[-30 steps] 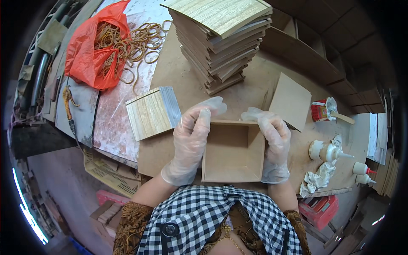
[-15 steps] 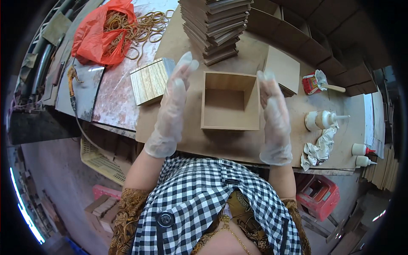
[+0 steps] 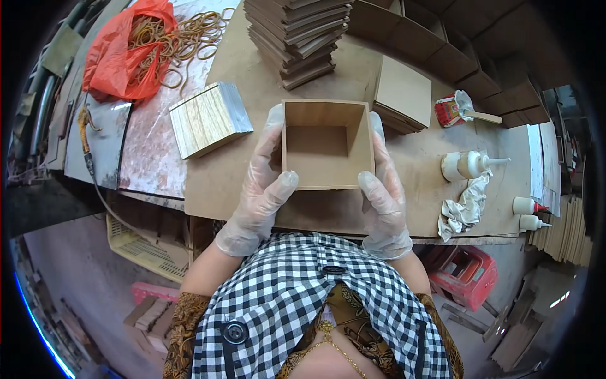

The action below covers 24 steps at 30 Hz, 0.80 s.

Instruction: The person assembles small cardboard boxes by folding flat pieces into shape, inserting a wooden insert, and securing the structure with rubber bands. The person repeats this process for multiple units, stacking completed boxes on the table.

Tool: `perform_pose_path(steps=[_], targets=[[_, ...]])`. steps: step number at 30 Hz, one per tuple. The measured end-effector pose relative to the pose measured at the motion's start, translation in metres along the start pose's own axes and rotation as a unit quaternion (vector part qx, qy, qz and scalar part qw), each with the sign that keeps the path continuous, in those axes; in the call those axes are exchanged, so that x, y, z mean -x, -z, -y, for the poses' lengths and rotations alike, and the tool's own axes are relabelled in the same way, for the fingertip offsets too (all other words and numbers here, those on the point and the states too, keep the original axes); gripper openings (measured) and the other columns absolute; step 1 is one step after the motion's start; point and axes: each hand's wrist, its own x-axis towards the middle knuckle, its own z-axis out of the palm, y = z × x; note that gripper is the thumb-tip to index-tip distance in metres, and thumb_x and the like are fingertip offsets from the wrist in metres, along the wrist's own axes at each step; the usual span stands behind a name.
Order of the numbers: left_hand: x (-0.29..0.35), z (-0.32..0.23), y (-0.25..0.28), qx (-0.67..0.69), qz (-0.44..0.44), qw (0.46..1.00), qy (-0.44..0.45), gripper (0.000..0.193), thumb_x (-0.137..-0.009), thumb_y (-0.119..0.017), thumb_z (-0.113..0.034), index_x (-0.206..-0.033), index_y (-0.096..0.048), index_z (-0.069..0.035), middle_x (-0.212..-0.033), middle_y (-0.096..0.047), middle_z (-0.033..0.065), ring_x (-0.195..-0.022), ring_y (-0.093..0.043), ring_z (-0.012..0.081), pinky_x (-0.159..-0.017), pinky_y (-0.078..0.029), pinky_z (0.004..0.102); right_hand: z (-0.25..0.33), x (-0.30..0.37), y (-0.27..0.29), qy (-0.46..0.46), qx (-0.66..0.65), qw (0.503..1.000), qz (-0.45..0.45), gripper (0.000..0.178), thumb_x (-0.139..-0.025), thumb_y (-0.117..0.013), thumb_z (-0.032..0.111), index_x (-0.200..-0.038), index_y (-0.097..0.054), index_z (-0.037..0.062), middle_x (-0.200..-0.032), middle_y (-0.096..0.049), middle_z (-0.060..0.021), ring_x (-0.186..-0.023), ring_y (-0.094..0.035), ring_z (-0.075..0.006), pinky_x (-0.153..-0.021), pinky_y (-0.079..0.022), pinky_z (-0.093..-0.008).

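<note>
A square, open-topped brown fibreboard box (image 3: pixel 319 146) faces me with its hollow side up. My left hand (image 3: pixel 260 183), in a clear plastic glove, grips its left wall, thumb at the near corner and fingers along the outside. On the opposite wall my right hand (image 3: pixel 384 189), gloved alike, mirrors that hold. To the left lies a wood-grain block-like stack (image 3: pixel 208 120) with a silvery side. Beyond the box rises a tall stack of thin brown boards (image 3: pixel 297 38). A pile of square panels (image 3: pixel 404 95) lies at the box's far right.
Brown rubber bands (image 3: pixel 192 31) spill from a red plastic bag (image 3: pixel 126 60) at far left. On the right are a red tub with a brush (image 3: pixel 453 110), a glue bottle (image 3: pixel 464 165), a crumpled cloth (image 3: pixel 464 208) and small bottles (image 3: pixel 524 205). Joined boxes (image 3: pixel 435 50) line the back.
Both hands have closed in from either side of the box and now hold its walls. Before, they were raised apart with fingers straight. The whole view has shifted slightly.
</note>
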Motion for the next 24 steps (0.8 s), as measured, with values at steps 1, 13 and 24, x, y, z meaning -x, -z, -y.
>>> perform_pose_path(steps=[1, 13, 24], targets=[[0.0, 0.003, 0.002, 0.002, 0.012, 1.0, -0.01, 0.085, -0.093, -0.071, -0.032, -0.16, -0.024, -0.008, -0.168, -0.015, 0.0096, -0.154, -0.017, 0.0255, -0.125, -0.013, 0.0437, 0.0, 0.0, -0.002, 0.001, -0.017, 1.0, -0.006, 0.072, -0.094, -0.059, 0.009, -0.156, -0.025, -0.0064, -0.169, -0.014, -0.016, -0.157, -0.009, -0.0265, -0.126, -0.01, -0.0412], [-0.008, -0.008, 0.052, -0.189, 0.12, 0.968, -0.118, 0.129, -0.065, -0.092, -0.04, -0.164, -0.012, -0.019, -0.171, -0.004, 0.0115, -0.157, -0.002, 0.0265, -0.126, -0.005, 0.0429, -0.018, -0.017, 0.024, 0.088, 0.032, 0.996, 0.002, 0.095, -0.095, -0.052, 0.06, -0.155, -0.025, -0.0083, -0.165, -0.024, -0.0181, -0.153, -0.022, -0.0291, -0.125, -0.015, -0.0417], [-0.044, -0.022, 0.053, -0.273, 0.201, 0.941, 0.015, 0.149, -0.046, -0.099, -0.014, -0.163, -0.006, -0.012, -0.169, -0.013, 0.0048, -0.153, -0.021, 0.0204, -0.125, -0.024, 0.0405, 0.003, -0.038, -0.047, 0.02, 0.041, 0.999, -0.027, 0.094, -0.093, -0.054, 0.052, -0.163, -0.01, 0.0066, -0.169, -0.015, -0.0084, -0.152, -0.026, -0.0276, -0.122, -0.027, -0.0445]])
